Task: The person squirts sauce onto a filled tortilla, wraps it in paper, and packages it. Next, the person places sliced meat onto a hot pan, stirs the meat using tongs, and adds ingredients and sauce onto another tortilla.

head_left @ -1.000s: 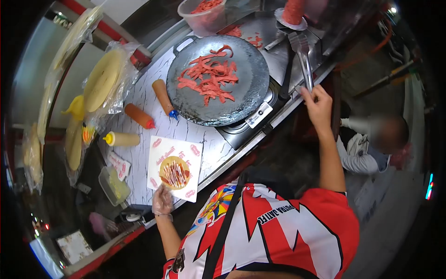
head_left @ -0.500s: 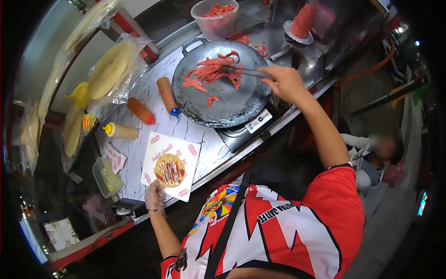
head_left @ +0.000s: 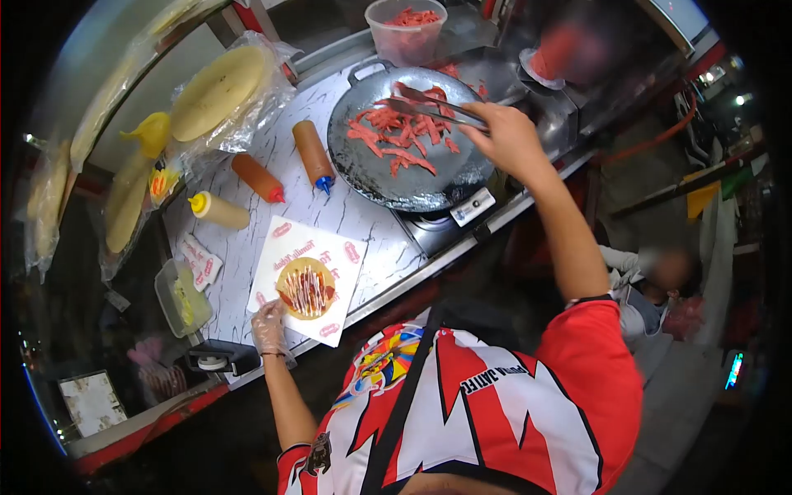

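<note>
Metal tongs [head_left: 429,109], dark matt pan [head_left: 412,177], marbled counter [head_left: 247,239]

The right arm was stretched forward, its hand [head_left: 507,136] closed in a grip. The gloved left hand [head_left: 268,326] was held low, fingers down.

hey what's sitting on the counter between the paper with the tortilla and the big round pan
In the head view, only bare marble-patterned counter lies between the paper and the pan; the blue-tipped sauce bottle lies just left of that stretch.
</note>
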Motion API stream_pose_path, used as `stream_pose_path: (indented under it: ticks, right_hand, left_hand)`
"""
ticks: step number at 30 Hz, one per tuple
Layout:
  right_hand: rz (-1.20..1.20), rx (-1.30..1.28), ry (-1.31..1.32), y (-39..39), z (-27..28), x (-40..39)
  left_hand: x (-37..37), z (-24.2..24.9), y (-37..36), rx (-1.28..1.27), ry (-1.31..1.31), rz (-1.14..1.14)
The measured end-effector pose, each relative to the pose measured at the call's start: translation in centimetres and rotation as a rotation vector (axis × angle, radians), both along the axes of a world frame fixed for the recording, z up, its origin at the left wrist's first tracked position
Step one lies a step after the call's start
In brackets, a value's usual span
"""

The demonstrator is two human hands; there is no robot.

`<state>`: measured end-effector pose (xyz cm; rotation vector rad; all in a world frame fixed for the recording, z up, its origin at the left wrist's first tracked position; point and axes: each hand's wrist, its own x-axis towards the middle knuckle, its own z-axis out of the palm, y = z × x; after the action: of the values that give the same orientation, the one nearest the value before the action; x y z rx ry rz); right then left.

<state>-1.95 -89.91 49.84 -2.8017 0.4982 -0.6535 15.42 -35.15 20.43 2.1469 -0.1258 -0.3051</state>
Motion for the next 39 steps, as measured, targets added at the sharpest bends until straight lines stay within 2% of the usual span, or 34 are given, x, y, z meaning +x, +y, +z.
stream_pose_path:
  ticks: [2,3,5,6,7,8,10,12,14,17,20,21,24,25,28,29,32,33,36,37,39]
  right_hand:
    - [0.031,0.11,-0.011,3.0,-1.0,1.7]
    - [0.028,0.074,0.016,3.3,-1.9,1.8]
    - [0.032,0.006,0.073,3.1,-4.3,2.3]
    - [0.029,0.065,0.031,1.3,-4.7,1.4]
    - [-0.022,0.121,0.039,0.7,-3.2,-0.4]
    - [-0.065,0.173,0.048,0.5,-1.4,-2.0]
    - [0.03,0.262,0.051,0.7,-0.7,-4.8]
    - [0.1,0.21,0.133,2.8,-1.9,-5.1]
    - [0.075,0.086,-0.03,1.5,-5.2,-4.1]
    - [-0.084,0.286,-0.004,-2.1,-3.2,-2.8]
    - [-0.1,0.097,-0.063,-3.6,-2.5,-1.9]
    - [-0.057,0.025,0.013,-3.9,-3.9,-1.8]
    - [0.06,0.127,0.094,-4.8,-3.6,-2.4]
    - [0.099,0.062,0.005,-5.9,-3.5,-2.3]
    - [-0.018,0.061,0.04,-8.0,-3.7,-0.7]
    - [-0.016,0.051,0.067,-8.0,-3.6,-0.7]
    - [0.024,0.149,-0.06,-6.1,-0.8,-2.6]
    - [0.087,0.208,-0.03,-5.3,-0.1,-3.6]
    - [0.191,0.142,0.195,-3.5,-2.0,-4.1]
    - [0.21,0.136,0.041,-4.0,-3.7,-3.4]
    - [0.125,0.166,0.005,-5.4,-4.0,-3.3]
  left_hand:
    - [-0.2,2.3,-0.9,0.1,-0.186,-0.119]
    - [1.1,-0.9,0.6,0.144,-0.057,-0.056]
    - [0.8,1.0,-0.4,0.013,0.116,-0.002]
    - [0.1,2.6,-1.1,-0.053,0.208,0.035]
    - [-0.4,4.4,-1.7,-0.012,0.171,0.0]
    - [-0.5,4.0,-1.6,-0.04,0.18,0.019]
    - [-0.4,2.8,-1.1,-0.09,0.196,0.051]
    - [-0.1,2.4,-1.2,-0.114,0.216,0.047]
    - [0.1,2.4,-1.0,-0.112,0.24,0.027]
    - [0.1,2.9,-0.8,-0.273,0.379,0.089]
    - [-0.4,3.7,-1.5,-0.309,0.435,0.148]
    - [-0.1,4.0,-1.5,-0.299,0.441,0.159]
    - [0.3,3.1,-1.2,-0.167,0.328,0.103]
    - [-0.3,3.3,-1.4,-0.212,0.328,0.172]
    - [-0.7,2.7,-1.5,-0.217,0.273,0.151]
    - [-0.3,1.4,-0.9,-0.125,0.135,0.1]
    - [-0.9,2.5,-1.5,0.016,-0.087,-0.05]
    - [-1.2,2.9,-1.9,-0.05,-0.042,-0.024]
    - [-1.4,4.4,-2.8,-0.022,0.108,0.019]
    - [-1.1,4.1,-2.4,-0.05,0.125,0.002]
    - [-1.1,3.5,-1.8,-0.075,0.191,0.039]
